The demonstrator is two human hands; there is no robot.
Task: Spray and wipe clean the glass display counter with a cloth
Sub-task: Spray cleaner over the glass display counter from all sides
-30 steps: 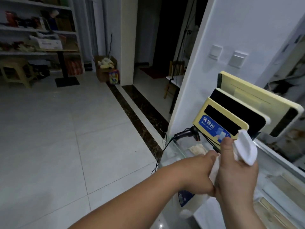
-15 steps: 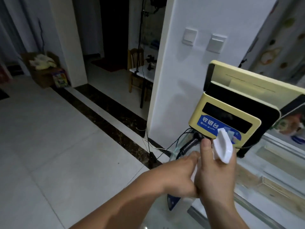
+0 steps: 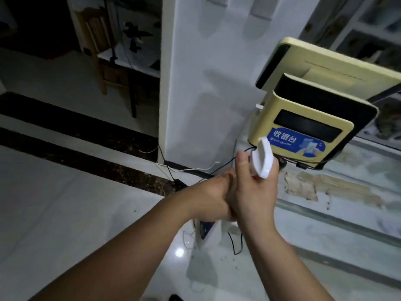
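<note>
I hold a white spray bottle (image 3: 208, 235) with both hands over the left end of the glass display counter (image 3: 325, 227). My right hand (image 3: 253, 192) grips its neck, thumb up beside the white spray head (image 3: 263, 161). My left hand (image 3: 208, 198) is wrapped round the bottle's upper body, pressed against the right hand. The bottle's lower part, with a blue label, hangs below my hands. No cloth shows in this view.
A yellow cash-register terminal (image 3: 303, 135) with a blue sticker and a tilted screen stands on the counter just beyond my hands. Black and white cables (image 3: 195, 170) run down by the white pillar (image 3: 206, 83). A wooden chair (image 3: 104, 51) stands far left on the tiled floor.
The view has swung right and down, bringing the counter and terminal closer. Both hands stay clasped on the bottle, with the spray head now slightly higher against the terminal.
</note>
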